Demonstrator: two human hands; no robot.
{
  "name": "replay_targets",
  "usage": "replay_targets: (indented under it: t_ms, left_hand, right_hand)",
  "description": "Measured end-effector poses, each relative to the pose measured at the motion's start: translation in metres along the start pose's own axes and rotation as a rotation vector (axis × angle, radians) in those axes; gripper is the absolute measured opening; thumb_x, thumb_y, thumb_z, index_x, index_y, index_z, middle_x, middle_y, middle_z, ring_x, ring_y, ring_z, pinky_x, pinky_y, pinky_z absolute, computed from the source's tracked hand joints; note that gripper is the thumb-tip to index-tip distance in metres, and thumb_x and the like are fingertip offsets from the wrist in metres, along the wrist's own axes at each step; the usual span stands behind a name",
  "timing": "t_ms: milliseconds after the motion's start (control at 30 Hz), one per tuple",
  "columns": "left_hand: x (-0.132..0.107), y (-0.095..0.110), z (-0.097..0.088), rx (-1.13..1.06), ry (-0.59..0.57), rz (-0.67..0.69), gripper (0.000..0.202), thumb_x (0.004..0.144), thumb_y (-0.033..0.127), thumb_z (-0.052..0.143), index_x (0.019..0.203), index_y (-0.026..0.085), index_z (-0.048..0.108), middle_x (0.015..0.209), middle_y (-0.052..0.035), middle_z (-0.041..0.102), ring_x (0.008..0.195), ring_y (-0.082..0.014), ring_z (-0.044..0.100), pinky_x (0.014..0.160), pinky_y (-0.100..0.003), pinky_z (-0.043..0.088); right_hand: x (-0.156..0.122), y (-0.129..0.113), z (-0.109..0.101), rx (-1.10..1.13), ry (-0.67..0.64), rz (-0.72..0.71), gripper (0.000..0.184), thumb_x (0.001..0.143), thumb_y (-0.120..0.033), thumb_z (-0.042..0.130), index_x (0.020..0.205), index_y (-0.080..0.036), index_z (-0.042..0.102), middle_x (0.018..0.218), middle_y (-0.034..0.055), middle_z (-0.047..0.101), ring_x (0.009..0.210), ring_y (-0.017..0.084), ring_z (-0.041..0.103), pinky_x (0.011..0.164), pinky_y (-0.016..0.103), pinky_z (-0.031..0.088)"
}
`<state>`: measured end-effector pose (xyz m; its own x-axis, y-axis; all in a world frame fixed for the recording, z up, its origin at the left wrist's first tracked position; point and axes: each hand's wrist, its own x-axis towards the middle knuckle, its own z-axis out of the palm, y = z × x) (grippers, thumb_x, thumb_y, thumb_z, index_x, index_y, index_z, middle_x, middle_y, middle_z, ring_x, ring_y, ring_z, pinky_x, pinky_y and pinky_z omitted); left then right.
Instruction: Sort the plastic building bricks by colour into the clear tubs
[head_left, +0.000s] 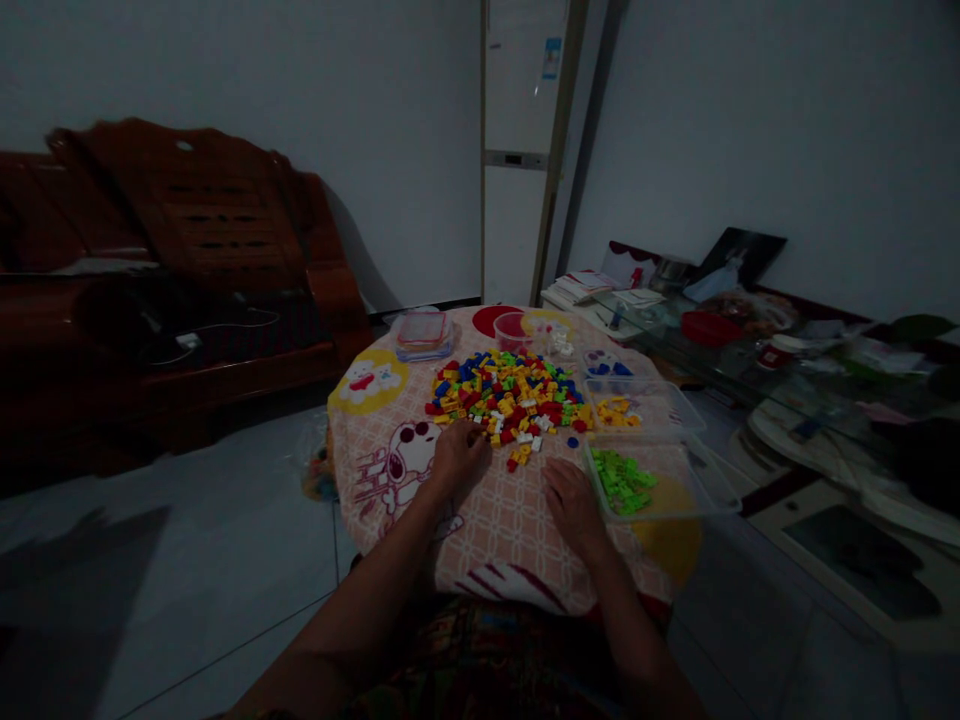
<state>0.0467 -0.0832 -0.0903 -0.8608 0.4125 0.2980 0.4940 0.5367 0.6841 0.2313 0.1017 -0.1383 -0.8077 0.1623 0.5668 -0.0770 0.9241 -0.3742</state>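
A heap of mixed building bricks (510, 390) in red, yellow, blue, green and white covers the middle of the round table. At the heap's front left edge is my left hand (457, 460), fingers curled together over the bricks; whatever they pinch is too small to make out. My right hand (570, 502) lies on the cloth with its fingers stretched out, beside a clear tray (697, 495) of green bricks (621, 480). Behind that tray, another clear tray (671, 405) has yellow bricks (616, 411) in it. Some blue bricks (611, 369) sit farther back.
A patterned cloth (502, 540) covers the table. At its far side are stacked lidded boxes (424, 335), a round pinkish tub (513, 330) and white pieces (561, 344). A wooden bench (217, 250) stands left; a cluttered glass-topped table (697, 350) stands right.
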Motion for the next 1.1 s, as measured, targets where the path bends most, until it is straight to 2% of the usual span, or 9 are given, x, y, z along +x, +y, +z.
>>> replay_targets:
  t_ms: [200, 300, 400, 533, 600, 733, 800, 900, 1100]
  left_hand:
    - [0.018, 0.012, 0.002, -0.302, 0.016, -0.077, 0.029, 0.084, 0.040, 0.057, 0.077, 0.017, 0.073, 0.076, -0.0045, 0.073, 0.072, -0.0188, 0.065, 0.065, -0.028, 0.046]
    - [0.028, 0.028, 0.020, -0.494, -0.078, -0.149, 0.032, 0.083, 0.043, 0.058, 0.066, 0.017, 0.067, 0.058, -0.0007, 0.063, 0.056, -0.0146, 0.057, 0.055, -0.024, 0.041]
    - [0.038, 0.053, 0.048, -0.644, -0.152, -0.138, 0.030, 0.082, 0.042, 0.061, 0.068, 0.016, 0.068, 0.059, -0.0004, 0.064, 0.055, -0.0129, 0.057, 0.055, -0.023, 0.043]
    - [0.052, 0.100, 0.089, -0.685, -0.289, -0.035, 0.022, 0.084, 0.031, 0.061, 0.085, 0.015, 0.076, 0.073, -0.0035, 0.073, 0.071, -0.0167, 0.068, 0.071, -0.028, 0.055]
    - [0.060, 0.124, 0.107, -0.672, -0.330, 0.018, 0.025, 0.082, 0.024, 0.063, 0.101, 0.016, 0.077, 0.094, -0.0073, 0.079, 0.091, -0.0212, 0.072, 0.086, -0.034, 0.057]
    - [0.067, 0.153, 0.129, -0.679, -0.381, 0.199, 0.047, 0.082, 0.021, 0.064, 0.128, 0.018, 0.070, 0.130, -0.0121, 0.072, 0.129, -0.0274, 0.062, 0.110, -0.044, 0.048]
    - [0.065, 0.153, 0.131, -0.651, -0.391, 0.243, 0.054, 0.083, 0.020, 0.063, 0.137, 0.018, 0.064, 0.140, -0.0139, 0.066, 0.129, -0.0276, 0.062, 0.111, -0.045, 0.048]
    - [0.055, 0.134, 0.122, -0.551, -0.351, 0.242, 0.055, 0.084, 0.017, 0.060, 0.139, 0.020, 0.061, 0.142, -0.0134, 0.064, 0.115, -0.0245, 0.069, 0.104, -0.044, 0.053]
    - [0.035, 0.074, 0.073, -0.245, -0.120, 0.342, 0.041, 0.086, 0.014, 0.060, 0.125, 0.020, 0.067, 0.128, -0.0107, 0.070, 0.121, -0.0239, 0.064, 0.108, -0.043, 0.050]
  right_hand:
    - [0.002, -0.001, 0.000, -0.013, -0.007, -0.008, 0.033, 0.096, -0.016, 0.049, 0.119, -0.019, 0.072, 0.129, 0.0136, 0.070, 0.124, 0.027, 0.061, 0.111, 0.051, 0.048]
    - [0.002, -0.002, 0.000, -0.009, -0.009, -0.003, 0.033, 0.096, -0.015, 0.048, 0.120, -0.017, 0.072, 0.131, 0.0146, 0.069, 0.126, 0.027, 0.059, 0.112, 0.051, 0.048]
    - [0.002, -0.003, 0.000, -0.005, -0.014, -0.004, 0.034, 0.096, -0.014, 0.048, 0.120, -0.015, 0.072, 0.132, 0.0159, 0.068, 0.127, 0.027, 0.058, 0.113, 0.051, 0.047]
    - [0.002, -0.001, 0.001, -0.013, -0.010, -0.001, 0.036, 0.094, -0.014, 0.048, 0.121, -0.016, 0.071, 0.130, 0.0153, 0.068, 0.125, 0.028, 0.059, 0.110, 0.051, 0.049]
    - [0.003, 0.001, 0.002, -0.013, -0.025, -0.007, 0.039, 0.093, -0.013, 0.048, 0.125, -0.017, 0.070, 0.130, 0.0150, 0.068, 0.125, 0.028, 0.059, 0.109, 0.051, 0.049]
    - [0.003, 0.004, 0.003, 0.002, -0.037, -0.017, 0.044, 0.089, -0.008, 0.048, 0.127, -0.017, 0.069, 0.129, 0.0142, 0.069, 0.126, 0.028, 0.058, 0.110, 0.050, 0.049]
    - [0.003, 0.003, 0.002, 0.006, -0.040, -0.013, 0.044, 0.089, -0.007, 0.048, 0.127, -0.016, 0.069, 0.128, 0.0145, 0.069, 0.124, 0.028, 0.059, 0.109, 0.050, 0.049]
    - [0.003, 0.000, 0.001, 0.003, -0.041, -0.009, 0.040, 0.091, -0.010, 0.050, 0.126, -0.016, 0.069, 0.127, 0.0150, 0.068, 0.124, 0.028, 0.058, 0.108, 0.050, 0.050]
    - [0.002, -0.004, 0.000, -0.005, -0.011, 0.001, 0.034, 0.095, -0.015, 0.048, 0.120, -0.018, 0.072, 0.129, 0.0145, 0.069, 0.125, 0.028, 0.059, 0.108, 0.052, 0.050]
